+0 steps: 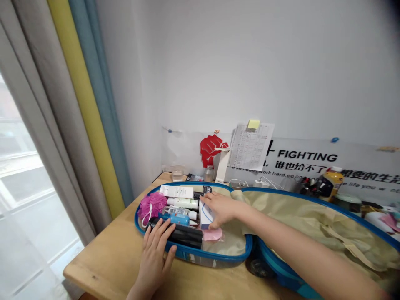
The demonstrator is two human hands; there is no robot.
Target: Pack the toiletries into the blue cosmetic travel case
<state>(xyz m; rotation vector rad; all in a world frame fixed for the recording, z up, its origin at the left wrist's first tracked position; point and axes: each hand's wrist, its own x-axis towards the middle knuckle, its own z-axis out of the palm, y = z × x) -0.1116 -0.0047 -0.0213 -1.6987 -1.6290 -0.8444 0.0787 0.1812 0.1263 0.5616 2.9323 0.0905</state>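
Note:
An open suitcase with blue edging lies across the table, its left half filled with toiletries. My left hand rests on a black cylinder at the near side, fingers stretched out over it and thumb by the rim. My right hand reaches in from the right and grips a white and blue box, fingers at its far end and thumb at its near end. Left of the box lie a white tube, a blue bottle, a white carton and a purple bath puff. Something pink and flat sits below the box.
The suitcase's right half has a beige lining and a strap. Behind stand a clear bottle, a yellow-labelled bottle and a power strip. Curtains hang at left, past the wooden table's edge.

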